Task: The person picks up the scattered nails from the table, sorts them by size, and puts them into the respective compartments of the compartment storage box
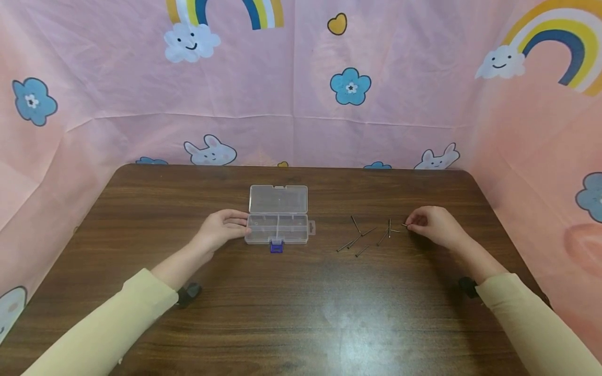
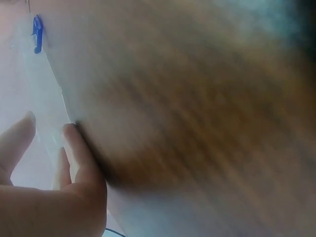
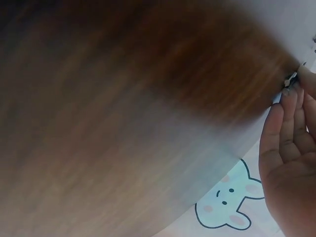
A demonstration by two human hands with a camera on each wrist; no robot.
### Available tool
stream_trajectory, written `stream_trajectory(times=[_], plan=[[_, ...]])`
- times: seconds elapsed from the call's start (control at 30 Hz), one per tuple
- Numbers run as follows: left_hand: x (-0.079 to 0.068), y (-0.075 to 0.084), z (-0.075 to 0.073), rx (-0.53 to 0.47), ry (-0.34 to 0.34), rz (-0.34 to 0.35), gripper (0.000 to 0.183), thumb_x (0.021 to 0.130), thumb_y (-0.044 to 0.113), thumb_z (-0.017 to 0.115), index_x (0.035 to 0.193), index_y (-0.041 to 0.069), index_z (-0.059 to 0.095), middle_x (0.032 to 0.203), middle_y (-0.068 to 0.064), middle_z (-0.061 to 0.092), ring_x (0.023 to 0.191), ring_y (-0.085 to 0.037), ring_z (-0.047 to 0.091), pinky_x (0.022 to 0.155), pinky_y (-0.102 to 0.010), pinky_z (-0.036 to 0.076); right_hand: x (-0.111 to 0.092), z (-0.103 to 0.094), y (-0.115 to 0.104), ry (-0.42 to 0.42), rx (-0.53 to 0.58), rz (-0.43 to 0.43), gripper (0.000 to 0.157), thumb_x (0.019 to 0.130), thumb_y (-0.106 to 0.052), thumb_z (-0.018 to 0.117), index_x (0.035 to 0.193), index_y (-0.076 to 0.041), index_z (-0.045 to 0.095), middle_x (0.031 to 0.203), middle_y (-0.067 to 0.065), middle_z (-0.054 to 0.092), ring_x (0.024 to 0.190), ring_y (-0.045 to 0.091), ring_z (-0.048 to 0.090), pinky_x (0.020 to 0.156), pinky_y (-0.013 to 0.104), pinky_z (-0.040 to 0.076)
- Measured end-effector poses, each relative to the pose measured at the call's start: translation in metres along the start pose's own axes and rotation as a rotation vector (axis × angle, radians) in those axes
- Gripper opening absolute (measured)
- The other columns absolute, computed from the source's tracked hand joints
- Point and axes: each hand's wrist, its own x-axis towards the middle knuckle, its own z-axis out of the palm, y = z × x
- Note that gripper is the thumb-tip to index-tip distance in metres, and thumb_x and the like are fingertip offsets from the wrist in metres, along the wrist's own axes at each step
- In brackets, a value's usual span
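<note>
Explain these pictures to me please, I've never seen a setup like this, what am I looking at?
There is no machine, just a person's left hand and right hand. The wide picture comes from a camera worn on the head, looking forward and down; the two blurry close ones come from cameras on each wrist. On the brown table sits a clear box with its lid open and a blue latch in front; loose nails lie to its right. The left hand grips the box's left end, while the right hand pinches a thin metal piece, probably another nail.
</note>
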Motion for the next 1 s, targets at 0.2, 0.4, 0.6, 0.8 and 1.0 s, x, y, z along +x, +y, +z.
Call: stream_trajectory(times=[0.2,0.4,0.6,0.8,1.0], plan=[[0.0,-0.002,-0.001,-0.024,-0.031,0.002,0.058,0.099,0.013,0.074,0.148,-0.006,0.051,0.145,-0.029,0.062,0.126,-0.03,0.069,0.12,-0.053,0.045,0.002,-0.004,0.0,-0.007,0.052,0.014,0.004,0.096,-0.006,0.076,0.097,-0.002,0.078,0.091,0.01,0.077,0.08,0.015,0.064,0.073,0.022,0.052],[0.001,-0.004,-0.001,-0.024,-0.045,0.009,0.059,0.099,0.011,0.074,0.15,-0.006,0.049,0.146,-0.029,0.06,0.125,-0.028,0.068,0.118,-0.05,0.046,0.008,-0.009,-0.004,0.002,0.124,0.029,0.009,0.098,-0.009,0.074,0.101,-0.001,0.078,0.098,0.012,0.078,0.083,0.011,0.065,0.075,0.019,0.052],[0.002,-0.005,-0.001,-0.033,-0.059,0.005,0.06,0.099,0.012,0.074,0.151,-0.006,0.048,0.146,-0.029,0.06,0.124,-0.026,0.068,0.118,-0.05,0.046,0.017,-0.009,-0.015,0.022,0.174,0.011,0.011,0.099,-0.011,0.074,0.103,-0.001,0.078,0.099,0.013,0.078,0.084,0.007,0.065,0.077,0.017,0.052],[0.0,-0.004,-0.001,-0.036,-0.076,-0.016,0.063,0.1,0.014,0.074,0.152,-0.004,0.046,0.149,-0.028,0.058,0.133,-0.036,0.063,0.121,-0.055,0.043,0.029,-0.004,-0.031,0.021,0.224,-0.008,0.012,0.1,-0.011,0.073,0.104,-0.001,0.079,0.098,0.013,0.078,0.082,0.005,0.065,0.075,0.019,0.051],[0.001,-0.004,-0.002,-0.041,-0.081,-0.008,0.063,0.099,0.012,0.073,0.153,-0.005,0.045,0.15,-0.029,0.056,0.135,-0.037,0.061,0.121,-0.054,0.043,0.041,0.001,-0.052,-0.005,0.293,-0.004,0.016,0.101,-0.012,0.072,0.109,0.002,0.077,0.104,0.016,0.077,0.09,0.012,0.068,0.08,0.021,0.052]])
